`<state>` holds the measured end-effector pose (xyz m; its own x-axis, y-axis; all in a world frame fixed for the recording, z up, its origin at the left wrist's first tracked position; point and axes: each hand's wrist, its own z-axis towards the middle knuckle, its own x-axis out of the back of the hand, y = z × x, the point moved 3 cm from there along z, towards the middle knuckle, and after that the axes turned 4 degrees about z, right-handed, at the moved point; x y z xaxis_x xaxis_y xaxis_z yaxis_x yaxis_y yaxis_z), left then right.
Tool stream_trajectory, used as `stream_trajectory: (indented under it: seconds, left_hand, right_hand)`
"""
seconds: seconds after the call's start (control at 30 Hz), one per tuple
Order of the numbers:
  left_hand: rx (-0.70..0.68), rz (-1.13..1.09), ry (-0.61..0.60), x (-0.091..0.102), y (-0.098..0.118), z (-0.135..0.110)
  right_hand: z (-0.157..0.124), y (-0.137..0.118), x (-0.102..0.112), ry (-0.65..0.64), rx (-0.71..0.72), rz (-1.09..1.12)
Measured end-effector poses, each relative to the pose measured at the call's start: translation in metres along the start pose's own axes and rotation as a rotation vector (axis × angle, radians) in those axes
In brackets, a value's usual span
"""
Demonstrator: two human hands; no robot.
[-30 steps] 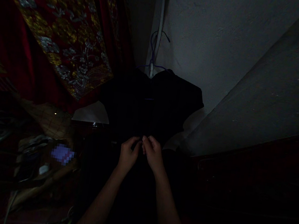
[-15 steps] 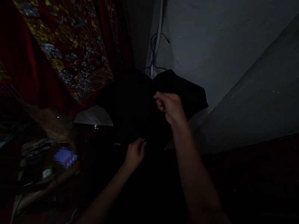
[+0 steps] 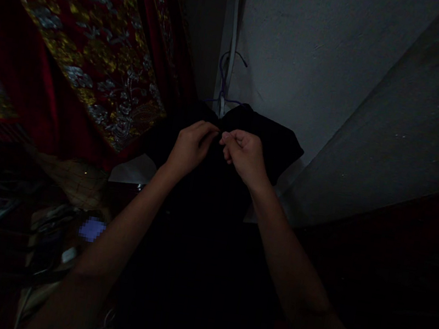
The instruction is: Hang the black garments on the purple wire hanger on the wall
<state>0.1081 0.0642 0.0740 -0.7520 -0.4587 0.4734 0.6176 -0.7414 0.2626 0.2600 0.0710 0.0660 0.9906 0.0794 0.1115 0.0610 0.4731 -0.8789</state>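
A black garment [image 3: 216,186] with short sleeves hangs on a thin purple-blue wire hanger [image 3: 224,76] against the wall. At its neckline my left hand [image 3: 192,146] is closed in a pinch, thumb and forefinger pointing right. My right hand [image 3: 244,154] meets it from the other side, thumb pressed on the curled fingers. Both sets of fingertips are close together at the garment's front edge and appear to pinch its cloth. Dimness hides any small detail between them.
Red cloth [image 3: 48,87] with gold and silver embroidery hangs at the left. A pale cable or pipe [image 3: 236,17] runs down the grey wall [image 3: 312,51]. Clear plastic sheeting [image 3: 410,117] covers the right side. Low at left lie a white item [image 3: 69,255] and a blurred blue patch [image 3: 91,229].
My left hand has risen from lower on the garment to the neckline, beside my right hand. The right hand has shifted only slightly, its wrist turning a little.
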Motion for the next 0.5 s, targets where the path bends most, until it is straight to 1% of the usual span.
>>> stream_trajectory:
  seconds: [0.07,0.1,0.17,0.23,0.27,0.3,0.37,0.4,0.43,0.5]
  left_hand:
    - [-0.029,0.070,-0.011,0.001,0.002,0.006]
    - [-0.028,0.087,0.010,0.003,0.002,0.006]
    - [0.005,0.078,0.109,0.010,0.002,0.006]
    - [0.105,0.032,0.261,0.024,-0.008,0.007]
    - [0.190,-0.010,0.341,0.033,-0.017,0.007]
    - [0.307,-0.087,0.437,0.042,-0.031,0.007]
    - [0.595,-0.323,0.630,0.059,-0.064,-0.002]
    - [0.738,-0.459,0.700,0.063,-0.081,-0.010]
    - [0.856,-0.573,0.730,0.064,-0.095,-0.020]
    - [0.998,-0.726,0.667,0.056,-0.112,-0.048]
  right_hand:
    - [0.005,0.005,-0.003,0.018,0.047,-0.077]
    - [0.008,0.010,-0.005,0.027,0.068,-0.114]
    - [0.011,0.026,-0.012,0.035,0.068,-0.177]
    - [0.009,0.048,-0.019,0.021,-0.006,-0.197]
    - [0.006,0.059,-0.021,0.002,-0.060,-0.184]
    - [0.000,0.068,-0.023,-0.023,-0.114,-0.155]
    - [-0.018,0.080,-0.024,-0.067,-0.193,-0.066]
    - [-0.029,0.082,-0.024,-0.085,-0.216,-0.016]
    - [-0.040,0.082,-0.023,-0.098,-0.232,0.034]
    - [-0.063,0.080,-0.021,-0.104,-0.253,0.129]
